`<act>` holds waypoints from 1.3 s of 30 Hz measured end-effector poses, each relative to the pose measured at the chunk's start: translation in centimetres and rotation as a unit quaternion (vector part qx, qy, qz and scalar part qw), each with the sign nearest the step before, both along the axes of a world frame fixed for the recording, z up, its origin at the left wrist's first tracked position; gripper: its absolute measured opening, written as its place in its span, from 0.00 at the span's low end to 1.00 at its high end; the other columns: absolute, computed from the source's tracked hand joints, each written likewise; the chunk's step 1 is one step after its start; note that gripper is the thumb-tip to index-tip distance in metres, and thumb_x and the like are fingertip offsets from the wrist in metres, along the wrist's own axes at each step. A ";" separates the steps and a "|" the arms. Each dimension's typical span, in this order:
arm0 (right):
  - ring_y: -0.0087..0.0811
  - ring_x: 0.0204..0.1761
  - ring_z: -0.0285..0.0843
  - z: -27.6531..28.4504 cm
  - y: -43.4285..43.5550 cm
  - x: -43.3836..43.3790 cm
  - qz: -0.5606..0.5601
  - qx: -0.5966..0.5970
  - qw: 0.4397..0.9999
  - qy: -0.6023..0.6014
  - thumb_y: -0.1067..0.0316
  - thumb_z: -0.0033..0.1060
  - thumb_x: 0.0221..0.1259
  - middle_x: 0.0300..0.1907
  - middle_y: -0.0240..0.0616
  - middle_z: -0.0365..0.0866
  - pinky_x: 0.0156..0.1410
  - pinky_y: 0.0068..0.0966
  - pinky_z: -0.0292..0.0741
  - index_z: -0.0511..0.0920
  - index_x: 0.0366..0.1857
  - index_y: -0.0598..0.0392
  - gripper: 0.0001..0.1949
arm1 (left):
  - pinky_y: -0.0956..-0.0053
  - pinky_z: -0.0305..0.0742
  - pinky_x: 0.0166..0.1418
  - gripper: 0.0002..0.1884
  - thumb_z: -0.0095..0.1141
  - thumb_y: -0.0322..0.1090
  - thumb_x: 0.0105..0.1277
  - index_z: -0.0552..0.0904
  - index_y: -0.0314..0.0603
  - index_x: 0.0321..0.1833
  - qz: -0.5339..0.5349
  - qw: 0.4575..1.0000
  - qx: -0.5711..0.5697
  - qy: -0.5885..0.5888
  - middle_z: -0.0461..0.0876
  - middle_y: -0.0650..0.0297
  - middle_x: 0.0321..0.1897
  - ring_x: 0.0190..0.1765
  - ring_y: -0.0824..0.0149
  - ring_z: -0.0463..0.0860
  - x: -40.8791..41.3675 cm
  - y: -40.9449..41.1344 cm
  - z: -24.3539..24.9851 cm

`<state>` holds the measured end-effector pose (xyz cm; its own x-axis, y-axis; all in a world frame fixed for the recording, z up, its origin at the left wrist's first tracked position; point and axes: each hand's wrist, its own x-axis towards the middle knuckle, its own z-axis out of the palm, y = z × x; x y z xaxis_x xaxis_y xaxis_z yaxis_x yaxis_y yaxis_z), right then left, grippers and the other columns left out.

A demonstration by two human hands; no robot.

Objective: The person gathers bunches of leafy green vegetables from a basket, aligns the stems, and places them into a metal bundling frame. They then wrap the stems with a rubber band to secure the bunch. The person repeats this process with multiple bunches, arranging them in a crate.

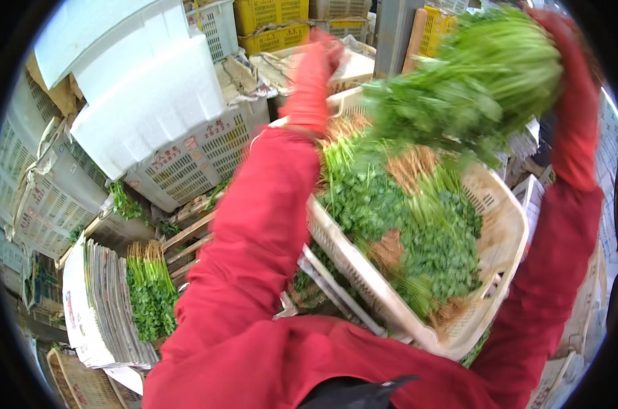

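Observation:
My right hand (559, 36), in a red glove, grips a large bunch of leafy greens (467, 82) by one side, raised at the upper right and blurred. The bunch hangs over the far end of a white plastic crate (365, 271). Bundles of rooted coriander (437, 240) lie in that crate, their brown roots and pale stems showing. My left hand (325, 48), also in red, reaches out beyond the crate's far left corner. It is blurred, so its fingers and anything in them cannot be made out.
A white foam box (150, 97) rests on grey slatted crates (186, 158) at the left. A stack of newspapers (109, 301) stands beside another coriander bundle (149, 291). Yellow crates (273, 38) and a grey metal post (391, 38) are at the back. Wooden slats (189, 232) lie left of my arm.

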<state>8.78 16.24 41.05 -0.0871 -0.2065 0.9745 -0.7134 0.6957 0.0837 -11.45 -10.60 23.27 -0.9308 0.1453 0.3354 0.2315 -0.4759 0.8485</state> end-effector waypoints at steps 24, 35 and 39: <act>0.44 0.58 0.82 -55.2 -36.3 -2.8 0.121 -0.094 0.596 -0.789 0.41 0.54 0.72 0.56 0.48 0.85 0.62 0.38 0.75 0.77 0.64 0.58 0.30 | 0.68 0.75 0.64 0.40 0.73 0.42 0.63 0.68 0.34 0.73 0.317 0.851 -0.312 -0.279 0.84 0.52 0.58 0.57 0.60 0.84 35.9 -31.6 -35.5; 0.34 0.46 0.85 -50.2 -39.4 -4.6 0.136 0.134 0.649 -0.736 0.47 0.63 0.71 0.45 0.43 0.88 0.54 0.31 0.79 0.82 0.57 0.54 0.23 | 0.60 0.78 0.58 0.52 0.63 0.67 0.63 0.57 0.44 0.82 0.306 0.674 -0.529 -0.415 0.81 0.37 0.60 0.58 0.41 0.84 35.1 -31.8 -32.2; 0.45 0.50 0.85 -45.6 -41.2 -3.7 0.139 0.224 0.634 -0.727 0.40 0.69 0.61 0.47 0.47 0.87 0.54 0.37 0.79 0.83 0.58 0.49 0.28 | 0.58 0.79 0.57 0.46 0.62 0.60 0.67 0.59 0.44 0.82 0.337 0.672 -0.555 -0.355 0.82 0.38 0.59 0.56 0.40 0.84 35.8 -31.7 -33.1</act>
